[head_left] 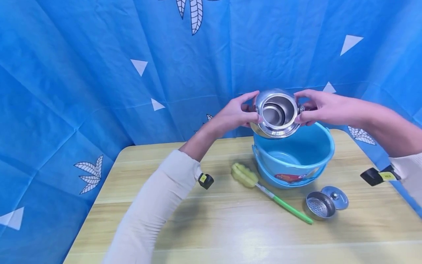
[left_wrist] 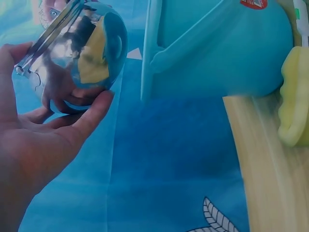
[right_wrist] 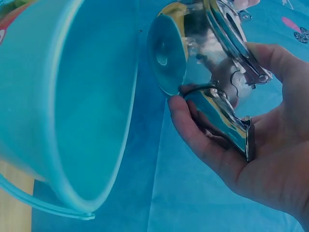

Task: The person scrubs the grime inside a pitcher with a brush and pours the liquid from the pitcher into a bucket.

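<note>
A shiny steel teapot [head_left: 278, 112] is held up over the far left part of the blue bucket [head_left: 275, 161], its lidless mouth tipped toward the head camera. My left hand [head_left: 234, 114] grips one side of the pot, thumb and fingers spread round the body. On the other side my right hand [head_left: 324, 107] holds it, its fingers around the spout [right_wrist: 219, 118] in the right wrist view. The folded bail handle [left_wrist: 53, 31] lies along the rim in the left wrist view. Inside the pot I make out only bare metal.
On the wooden table [head_left: 211, 220], a bottle brush with a yellow sponge head [head_left: 244, 175] and green handle lies in front of the bucket. To its right sit a round metal strainer [head_left: 319, 206] and a lid [head_left: 336, 198]. A blue curtain [head_left: 184, 73] hangs behind.
</note>
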The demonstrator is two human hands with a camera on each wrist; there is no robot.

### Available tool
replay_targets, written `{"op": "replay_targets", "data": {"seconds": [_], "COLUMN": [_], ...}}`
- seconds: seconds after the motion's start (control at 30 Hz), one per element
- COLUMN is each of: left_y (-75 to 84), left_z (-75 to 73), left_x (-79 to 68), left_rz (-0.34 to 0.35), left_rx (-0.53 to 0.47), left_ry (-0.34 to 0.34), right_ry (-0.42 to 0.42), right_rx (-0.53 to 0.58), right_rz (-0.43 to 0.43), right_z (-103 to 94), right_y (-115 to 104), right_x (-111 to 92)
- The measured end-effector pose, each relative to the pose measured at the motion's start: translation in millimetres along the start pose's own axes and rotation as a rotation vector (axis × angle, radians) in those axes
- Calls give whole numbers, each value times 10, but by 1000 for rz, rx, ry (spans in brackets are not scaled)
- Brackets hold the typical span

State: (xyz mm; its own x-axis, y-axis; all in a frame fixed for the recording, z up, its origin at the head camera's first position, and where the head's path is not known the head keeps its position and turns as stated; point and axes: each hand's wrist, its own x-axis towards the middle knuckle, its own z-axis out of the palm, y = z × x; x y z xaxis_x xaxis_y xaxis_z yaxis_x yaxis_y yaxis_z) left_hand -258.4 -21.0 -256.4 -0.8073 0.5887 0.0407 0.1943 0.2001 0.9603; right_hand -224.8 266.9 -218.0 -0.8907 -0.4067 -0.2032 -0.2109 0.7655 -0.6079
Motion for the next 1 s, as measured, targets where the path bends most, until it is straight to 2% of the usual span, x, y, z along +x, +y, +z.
{"op": "replay_targets", "data": {"seconds": [0.3,0.47,0.63,0.87,1.0], "left_y": [-108,-160,-207,-253,-284], "left_z": [74,122,144,208,254], "left_x": [80,113,124,162,170], "left_rz": [43,30,35,93,103], "left_rx": [42,62,133,255,321], "left_ry": [-14,-12,-17,-38,-44], "right_ry": [75,103,128,167,186], "right_rx": [-31,-60,-123,-184,-199], "right_rz": [-40,-18,-11,-38,-39], "right_z": [95,151,202,300,345], "right_y": [143,185,222,333,383], "right_x": [5,19,21,-29,-64]}}
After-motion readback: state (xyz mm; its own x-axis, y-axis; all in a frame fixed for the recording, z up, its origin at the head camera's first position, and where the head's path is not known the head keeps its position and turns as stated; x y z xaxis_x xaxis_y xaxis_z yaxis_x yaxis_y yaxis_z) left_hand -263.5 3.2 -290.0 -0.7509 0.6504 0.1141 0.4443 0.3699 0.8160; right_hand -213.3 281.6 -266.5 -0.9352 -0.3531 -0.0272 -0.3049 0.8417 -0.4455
